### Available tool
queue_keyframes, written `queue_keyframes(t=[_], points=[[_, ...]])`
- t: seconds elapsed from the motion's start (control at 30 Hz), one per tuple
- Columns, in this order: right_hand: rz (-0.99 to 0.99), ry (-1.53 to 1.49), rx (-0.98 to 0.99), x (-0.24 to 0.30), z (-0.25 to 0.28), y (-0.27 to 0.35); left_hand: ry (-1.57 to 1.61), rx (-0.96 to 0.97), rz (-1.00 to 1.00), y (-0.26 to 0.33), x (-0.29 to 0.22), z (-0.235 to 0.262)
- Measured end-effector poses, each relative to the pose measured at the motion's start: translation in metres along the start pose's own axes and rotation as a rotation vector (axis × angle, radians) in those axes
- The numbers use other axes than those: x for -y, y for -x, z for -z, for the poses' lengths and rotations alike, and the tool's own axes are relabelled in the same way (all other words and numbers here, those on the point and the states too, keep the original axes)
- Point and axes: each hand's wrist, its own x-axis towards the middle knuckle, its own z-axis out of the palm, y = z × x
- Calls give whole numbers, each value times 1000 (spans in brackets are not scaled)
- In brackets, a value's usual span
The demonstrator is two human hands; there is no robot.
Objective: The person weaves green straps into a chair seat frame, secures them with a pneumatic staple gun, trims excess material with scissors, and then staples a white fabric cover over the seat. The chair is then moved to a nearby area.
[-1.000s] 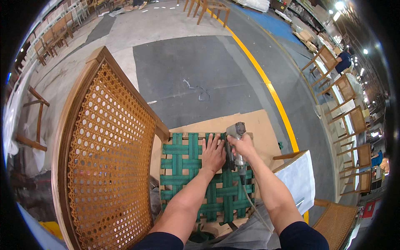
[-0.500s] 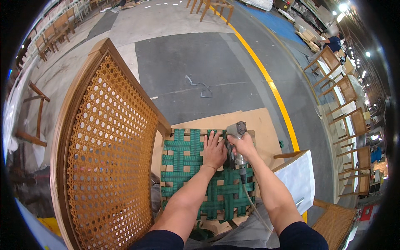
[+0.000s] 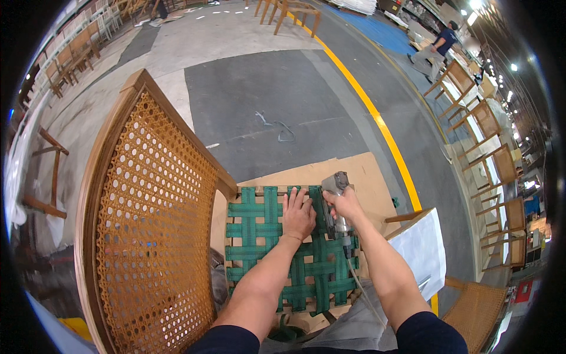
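Observation:
My right hand grips a grey pneumatic staple gun, held over the far right part of a chair seat. An air hose runs from the gun back toward me. Green webbing straps are woven across the wooden seat frame. Just left of the gun my left hand lies on the webbing, fingers stretched out and pointing away from me. The chair's wood-framed cane backrest rises to the left of the seat. Whether the gun's nose touches the frame is hidden.
Cardboard lies under the chair. A white-covered panel is close on the right, beside another cane chair part. Several wooden chairs line the right side. A person walks at the far right. A strap scrap lies on the floor.
My left hand has shifted slightly left, apart from the staple gun. The gun stays in my right hand near the same place. The distant person now stands upright, walking.

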Motion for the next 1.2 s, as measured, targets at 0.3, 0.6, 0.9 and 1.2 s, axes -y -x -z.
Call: queue_keyframes(t=[0.3, 0.6, 0.9, 1.2], points=[[-44, -241, -187, -37, 131, 96, 45, -56, 34, 6, 2, 34], [-324, -643, -355, -236, 295, 171, 935, 791, 924, 223, -120, 104], [-423, -25, -615, -314, 314, 208, 1287, 656, 1661, 283, -123, 110], [-37, 200, -713, -288, 245, 331, 1192, 284, 1696, 279, -113, 84]])
